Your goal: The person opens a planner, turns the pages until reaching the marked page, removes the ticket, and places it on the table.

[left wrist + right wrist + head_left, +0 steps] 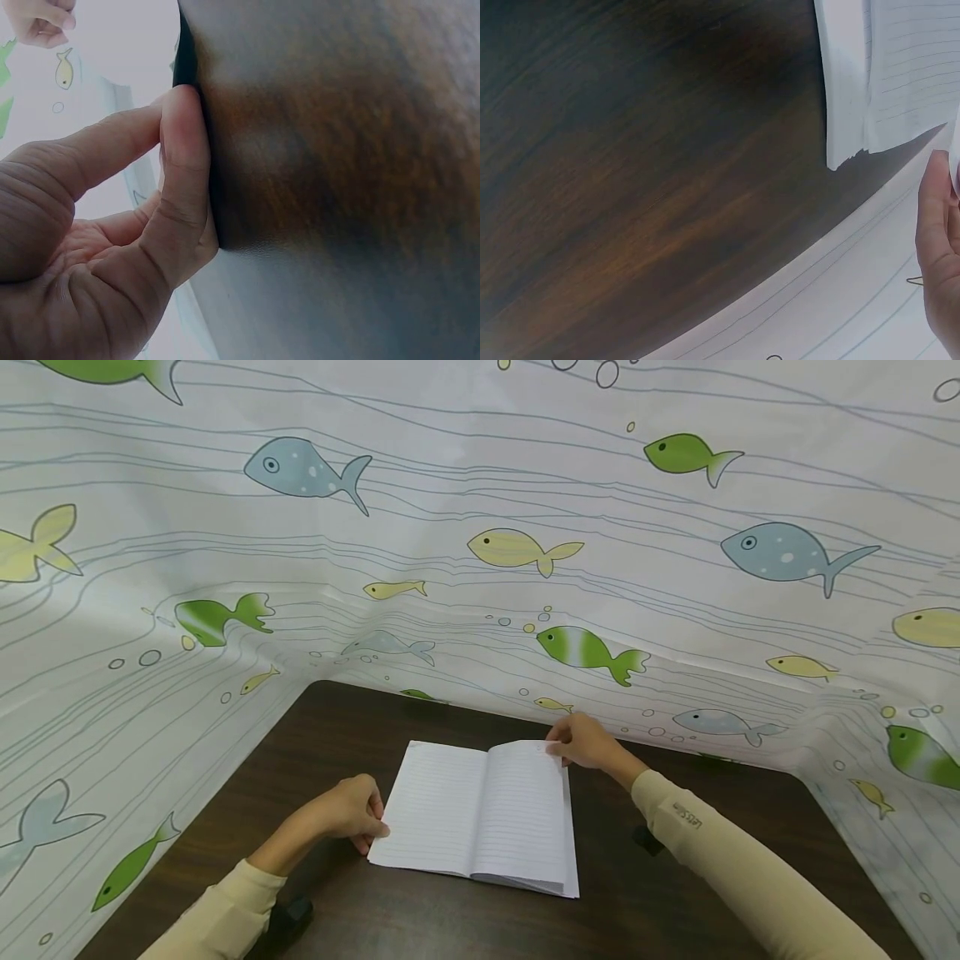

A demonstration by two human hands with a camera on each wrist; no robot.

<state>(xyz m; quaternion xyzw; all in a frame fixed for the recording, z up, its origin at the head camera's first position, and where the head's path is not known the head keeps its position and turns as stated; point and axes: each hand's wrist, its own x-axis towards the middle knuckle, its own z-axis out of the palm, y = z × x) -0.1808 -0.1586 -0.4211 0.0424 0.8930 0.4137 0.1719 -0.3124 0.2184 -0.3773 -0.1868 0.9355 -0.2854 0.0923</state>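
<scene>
An open notebook (442,806) with ruled pages lies on the dark wooden table. My left hand (352,810) pinches its left edge near the lower corner, thumb on top of the page and fingers at the edge. In the left wrist view the thumb and fingertips of that hand (142,195) meet at the notebook's edge beside the tabletop. At the upper right corner my right hand (585,742) pinches a page (528,802), which is slightly raised off the pages below. In the right wrist view, the right hand (939,232) holds paper at the frame's edge.
The brown table (420,927) reaches back to a white sheet (450,410) printed with fish and wavy lines, which stands behind and at both sides. A dark object (291,917) sits under the left wrist, and another (647,839) under the right.
</scene>
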